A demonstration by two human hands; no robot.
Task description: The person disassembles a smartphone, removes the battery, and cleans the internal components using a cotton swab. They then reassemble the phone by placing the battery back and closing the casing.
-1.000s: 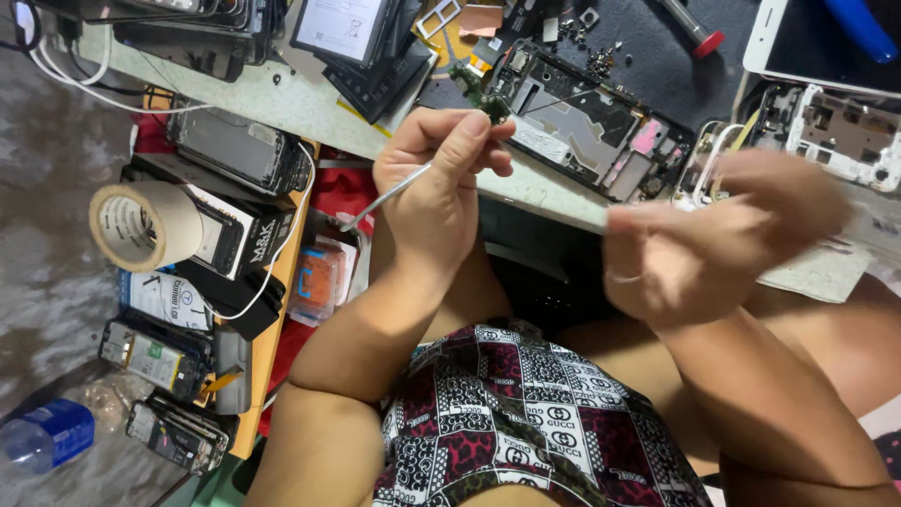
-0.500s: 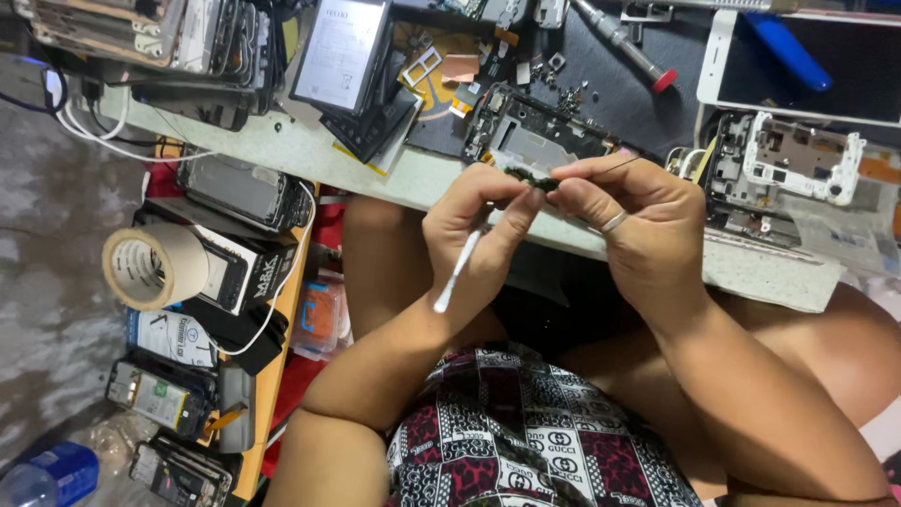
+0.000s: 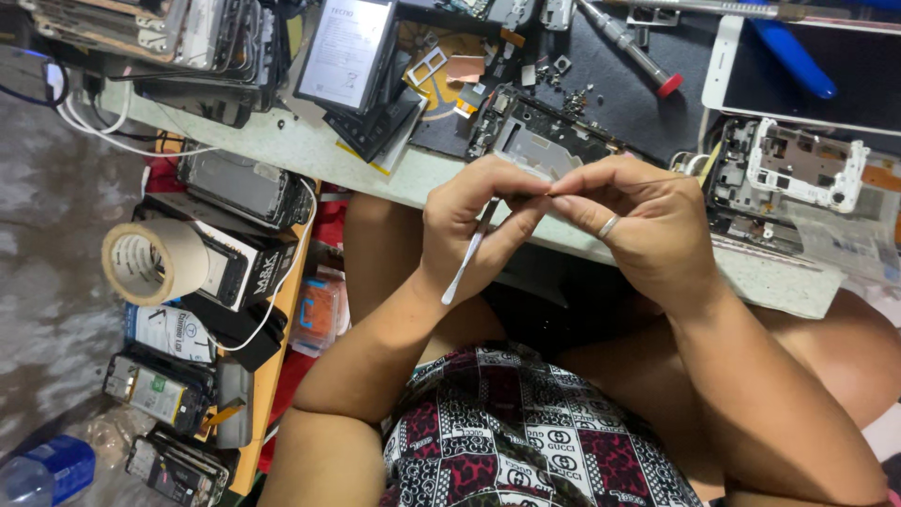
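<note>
Head view: 2 bare hands meet at the centre of the frame, just in front of the edge of a pale workbench [image 3: 310, 150]. The left hand [image 3: 474, 225] has its fingers curled shut around a slim metal tool [image 3: 466, 258]; the tool's pale lower end sticks out below the palm, pointing down and left, and its upper end runs up to the fingertips. The right hand [image 3: 638, 225], with a ring [image 3: 609, 225] on 1 finger, is closed in a pinch, thumb and forefinger pressed together right against the left hand's fingertips. Whatever is pinched there is too small to make out.

Just above the hands, on a dark mat [image 3: 601, 89], lies an opened phone frame [image 3: 540, 141]. At the upper right are a white phone chassis [image 3: 798, 164], a screwdriver with a red tip [image 3: 631, 47] and a blue tool [image 3: 793, 56]. At the upper centre, a flat battery [image 3: 345, 52] rests on a stack of parts. At the left of the frame, a roll of tape [image 3: 150, 261] sits on a shelf of boxes, and a blue-capped bottle [image 3: 47, 472] lies at the lower left.
</note>
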